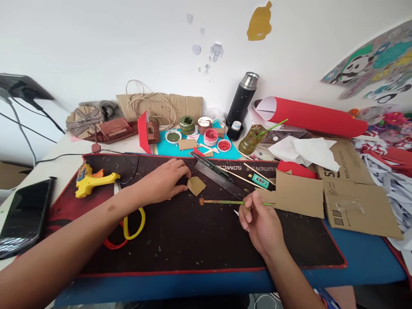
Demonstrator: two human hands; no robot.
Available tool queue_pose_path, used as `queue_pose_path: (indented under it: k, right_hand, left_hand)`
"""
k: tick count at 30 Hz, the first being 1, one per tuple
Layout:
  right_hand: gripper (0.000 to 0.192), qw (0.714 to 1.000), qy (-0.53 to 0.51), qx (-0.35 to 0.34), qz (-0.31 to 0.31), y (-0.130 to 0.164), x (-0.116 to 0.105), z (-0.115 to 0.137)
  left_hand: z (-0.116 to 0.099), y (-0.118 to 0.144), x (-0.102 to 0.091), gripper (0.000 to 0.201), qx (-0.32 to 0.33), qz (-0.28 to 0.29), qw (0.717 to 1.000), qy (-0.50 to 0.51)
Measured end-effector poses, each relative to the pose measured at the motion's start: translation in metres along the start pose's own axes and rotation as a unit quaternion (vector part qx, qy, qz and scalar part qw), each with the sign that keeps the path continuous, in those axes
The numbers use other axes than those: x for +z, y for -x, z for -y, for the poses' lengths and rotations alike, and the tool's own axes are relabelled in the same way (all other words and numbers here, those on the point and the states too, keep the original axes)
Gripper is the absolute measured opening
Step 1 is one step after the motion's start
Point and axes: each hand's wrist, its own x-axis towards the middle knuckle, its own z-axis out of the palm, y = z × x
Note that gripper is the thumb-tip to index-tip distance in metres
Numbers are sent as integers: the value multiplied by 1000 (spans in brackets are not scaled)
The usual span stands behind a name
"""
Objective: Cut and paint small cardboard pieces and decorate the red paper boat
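My left hand (165,180) is over the dark mat, its thumb and forefinger bent around the left edge of a small five-sided piece of cardboard (196,186). What lies under the palm is hidden. In my right hand (262,221), thumb and fingers pinch a thin green paintbrush (225,202). Its brown, paint-covered tip points left, just below the cardboard piece and apart from it. Beyond both hands, a metal ruler (220,177) and a dark utility knife (214,166) lie slantwise on the mat. Scissors (133,225) with yellow and red handles rest beneath my left forearm.
A yellow glue gun (93,180) and a black tablet-like device (25,216) are at left. Behind the mat stand paint pots (187,125), a jar (252,139) and a black flask (242,98). Cardboard sheets (299,195) lie at right. A red-roofed model (148,132) stands at back left.
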Motion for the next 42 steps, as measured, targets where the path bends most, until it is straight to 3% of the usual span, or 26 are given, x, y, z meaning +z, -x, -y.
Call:
queue_pose_path:
  k: [8,14,20,24,27,33,38,42]
  right_hand:
    - [52,1000,8,-3,4,-1,2,2]
    - [50,1000,-15,-6,-4,0,0,0]
    - [49,1000,-28,-4,-5,2,-1,1]
    - [49,1000,-29,1,-4,1,-1,1]
    - [49,999,-31,8,-3,1,-1,0]
    - [50,1000,-31,7,-1,0,-1,-1]
    - [54,1000,-26,1,6,0,-3,-2]
    - [50,1000,-23,-5,12,0,-3,-4]
  left_hand:
    - [-11,9,1,15,20,12,1000,5]
    - [-9,-1,-4,54,42,34,998,21]
    - [-13,-16,2,35,57,42,997,21]
    - [-16,-15,3,27,36,57,998,6]
    - [-18,-9,7,28,3,30,999,-32]
    - [-18,10,17,60,-39,1,996,-78]
    - [-6,18,2,53,-14,2,999,-30]
    - [0,8,-9,70,36,32,999,-22]
